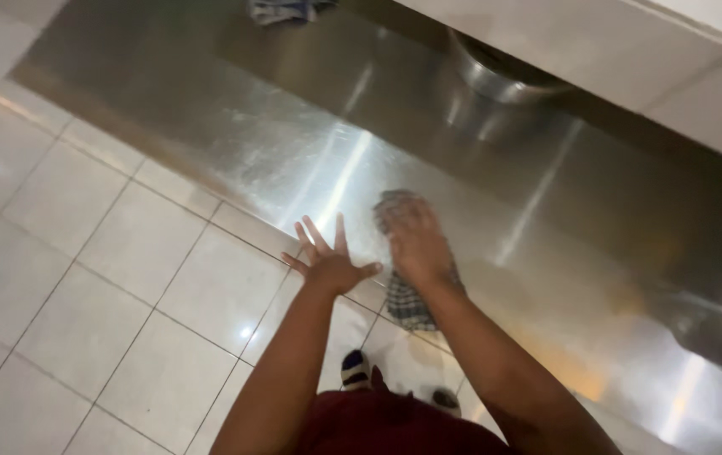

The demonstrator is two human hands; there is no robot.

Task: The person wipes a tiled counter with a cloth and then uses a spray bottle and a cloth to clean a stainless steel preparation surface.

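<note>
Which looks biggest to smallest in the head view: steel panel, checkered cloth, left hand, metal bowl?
1. Steel panel, largest by far.
2. Metal bowl, only partly visible, so unsure.
3. Checkered cloth, mostly hidden under the right hand.
4. Left hand, about like the cloth; too close to rank.

Brushed steel panel (276, 143) slanting across upper and right frame, a checked cloth (407, 295) pressed flat at centre. White tiled floor (99, 278) filling lower left, meeting panel's lower edge.

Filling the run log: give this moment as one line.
left hand: open, fingers spread | right hand: pressing checked grey cloth on brushed steel panel | floor: white tiles
</note>
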